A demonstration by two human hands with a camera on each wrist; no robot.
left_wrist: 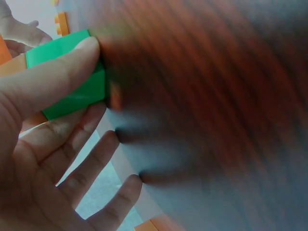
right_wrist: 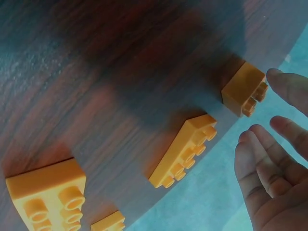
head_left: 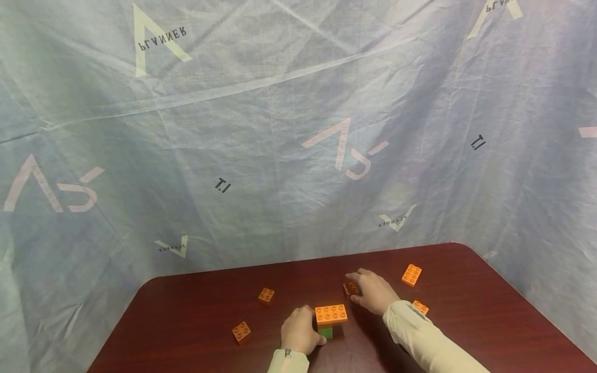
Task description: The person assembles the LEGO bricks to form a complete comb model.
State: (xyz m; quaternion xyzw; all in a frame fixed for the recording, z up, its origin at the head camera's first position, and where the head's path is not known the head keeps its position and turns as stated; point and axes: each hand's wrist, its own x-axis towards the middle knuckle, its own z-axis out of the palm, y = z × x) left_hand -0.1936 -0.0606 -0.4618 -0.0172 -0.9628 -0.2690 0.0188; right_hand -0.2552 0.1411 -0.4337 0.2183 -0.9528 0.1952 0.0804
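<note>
My left hand (head_left: 298, 330) pinches a small stack of toy building bricks on the table. A green brick (left_wrist: 72, 91) forms the bottom, with the thumb across its face. A small orange brick (left_wrist: 13, 65) joins it, and a long orange eight-stud brick (head_left: 331, 313) lies on top, overhanging sideways. The other left fingers are spread, tips at the tabletop. My right hand (head_left: 374, 292) hovers over a small orange four-stud brick (head_left: 351, 289), thumb and fingers parted around it. In the right wrist view, that small brick (right_wrist: 244, 88) stands apart from the fingers.
Two small orange bricks, one farther back (head_left: 266, 295) and one nearer (head_left: 241, 332), lie to the left. An eight-stud orange brick (head_left: 412, 275) lies far right; another orange brick (head_left: 421, 307) is partly hidden by the right sleeve. A printed cloth (head_left: 280, 155) hangs behind the dark red table (head_left: 200, 300).
</note>
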